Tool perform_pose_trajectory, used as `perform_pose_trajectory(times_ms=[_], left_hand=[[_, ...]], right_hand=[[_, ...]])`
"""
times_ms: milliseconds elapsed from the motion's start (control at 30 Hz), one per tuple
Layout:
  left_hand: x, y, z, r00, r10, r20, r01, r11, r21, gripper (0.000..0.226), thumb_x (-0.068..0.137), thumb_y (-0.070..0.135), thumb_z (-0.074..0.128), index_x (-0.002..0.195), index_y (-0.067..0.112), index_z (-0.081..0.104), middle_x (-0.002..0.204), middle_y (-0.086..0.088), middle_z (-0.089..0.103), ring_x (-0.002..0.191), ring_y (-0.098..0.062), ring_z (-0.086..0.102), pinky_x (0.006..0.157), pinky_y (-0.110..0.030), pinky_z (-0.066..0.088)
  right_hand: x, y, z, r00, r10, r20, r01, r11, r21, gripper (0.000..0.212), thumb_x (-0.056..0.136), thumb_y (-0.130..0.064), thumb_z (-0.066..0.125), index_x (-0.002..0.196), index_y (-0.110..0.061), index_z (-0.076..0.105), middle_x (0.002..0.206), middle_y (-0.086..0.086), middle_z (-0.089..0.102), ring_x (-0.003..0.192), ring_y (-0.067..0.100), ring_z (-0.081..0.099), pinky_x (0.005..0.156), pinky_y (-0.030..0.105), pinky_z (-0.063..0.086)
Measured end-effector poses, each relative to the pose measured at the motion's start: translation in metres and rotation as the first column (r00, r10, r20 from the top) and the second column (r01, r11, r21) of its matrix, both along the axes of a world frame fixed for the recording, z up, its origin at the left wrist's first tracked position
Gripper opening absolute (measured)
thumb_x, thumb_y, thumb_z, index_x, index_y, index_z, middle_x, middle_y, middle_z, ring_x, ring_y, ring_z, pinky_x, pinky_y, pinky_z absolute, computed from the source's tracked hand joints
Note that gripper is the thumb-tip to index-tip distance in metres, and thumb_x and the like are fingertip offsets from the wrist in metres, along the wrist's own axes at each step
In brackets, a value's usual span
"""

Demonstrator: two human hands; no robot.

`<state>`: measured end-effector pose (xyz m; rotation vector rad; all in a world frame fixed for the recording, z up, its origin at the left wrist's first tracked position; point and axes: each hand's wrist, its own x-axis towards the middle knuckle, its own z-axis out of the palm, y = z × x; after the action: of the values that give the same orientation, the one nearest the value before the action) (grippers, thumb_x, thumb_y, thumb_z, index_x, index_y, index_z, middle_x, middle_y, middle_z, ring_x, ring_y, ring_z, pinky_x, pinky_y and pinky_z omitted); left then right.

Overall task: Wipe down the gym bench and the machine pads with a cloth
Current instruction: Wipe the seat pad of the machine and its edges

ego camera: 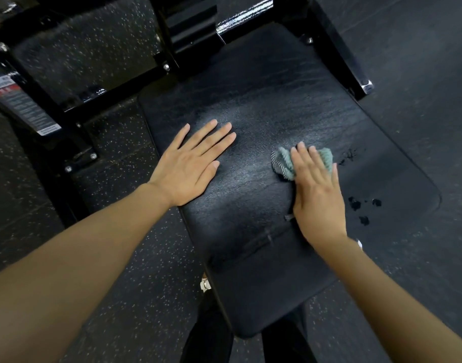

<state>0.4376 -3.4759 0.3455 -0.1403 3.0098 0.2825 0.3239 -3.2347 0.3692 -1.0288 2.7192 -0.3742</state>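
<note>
Item, upper left of the frame: black machine frame (67, 111) bearing a printed label (22, 106), its text too small for us to read, standing on speckled rubber floor (119, 258). Item, left of centre: left hand (190, 163), palm down on the left edge of the worktop (264, 95), which is the gym bench's black padded top; fingers (211, 137) straight and spread, released, holding nothing, and by our reading bracing the body. Item, centre: the worktop runs from the lower middle to the upper right of the frame and shows a pale sheen and fine streaks across its middle. Item, right of centre: teal cloth (283, 163), bunched and lying on the worktop. Item, just right of it: right hand (316, 195), fingers laid fairly flat over the cloth and pressing it to the pad rather than clenching it. Item, right edge of the worktop: dark blotches (355, 204), wet or worn, we cannot tell. Status, as we judge it: the bench wipe is under way near its middle; the blotched right side and the near end look not yet covered, and no other machine pad is in view, so that part is left to do.
</note>
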Motion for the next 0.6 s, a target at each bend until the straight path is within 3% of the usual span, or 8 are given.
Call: perform_pose_trajectory(times_ms=[100,200,333,500,600], left_hand=[[0.001,0.006,0.0,1.0,0.024,0.011,-0.024,1.0,-0.004,0.057,0.103,0.034,0.018,0.159,0.022,0.014,0.166,0.005,0.009,0.154,-0.018,0.006,0.123,-0.053,0.009],[0.0,0.015,0.0,0.998,0.058,0.021,-0.058,0.998,-0.011,0.058,0.103,0.036,0.018,0.159,0.02,0.012,0.167,0.004,0.007,0.154,-0.02,0.004,0.123,-0.053,0.006],[-0.003,0.029,0.001,0.992,0.118,0.032,-0.118,0.993,-0.004,0.06,0.102,0.036,0.019,0.159,0.018,0.01,0.167,0.004,0.006,0.154,-0.021,0.002,0.123,-0.053,0.006],[-0.008,0.046,0.004,0.991,0.129,0.038,-0.129,0.992,0.003,0.059,0.103,0.036,0.019,0.159,0.019,0.011,0.167,0.003,0.006,0.155,-0.019,0.001,0.123,-0.05,0.003],[-0.015,0.062,0.006,0.991,0.124,0.041,-0.125,0.992,0.017,0.059,0.103,0.035,0.02,0.159,0.018,0.012,0.167,0.003,0.006,0.155,-0.019,0.001,0.123,-0.047,0.0]], right_hand=[[0.007,-0.008,-0.002,0.996,-0.086,-0.021,0.085,0.995,-0.043,0.066,0.091,0.008,0.047,0.152,-0.01,0.033,0.16,0.006,0.031,0.15,0.025,0.021,0.122,0.051,0.012],[0.029,-0.016,-0.004,0.993,-0.107,-0.041,0.104,0.992,-0.069,0.08,0.079,0.011,0.058,0.152,-0.009,0.034,0.159,0.008,0.033,0.149,0.03,0.025,0.12,0.054,0.014],[0.062,-0.01,-0.003,0.98,0.19,-0.055,-0.188,0.981,0.042,0.114,0.056,-0.01,0.084,0.153,-0.012,0.025,0.16,0.007,0.03,0.148,0.029,0.023,0.118,0.055,0.018],[0.054,0.011,0.0,0.875,0.483,0.03,-0.482,0.875,-0.041,0.114,0.051,-0.011,0.088,0.151,-0.013,0.034,0.159,0.002,0.034,0.148,0.02,0.027,0.12,0.045,0.014],[0.012,0.024,0.003,0.874,0.486,0.033,-0.486,0.873,0.023,0.116,0.056,-0.004,0.078,0.155,-0.016,0.019,0.161,0.0,0.026,0.15,0.019,0.018,0.124,0.046,0.007]])
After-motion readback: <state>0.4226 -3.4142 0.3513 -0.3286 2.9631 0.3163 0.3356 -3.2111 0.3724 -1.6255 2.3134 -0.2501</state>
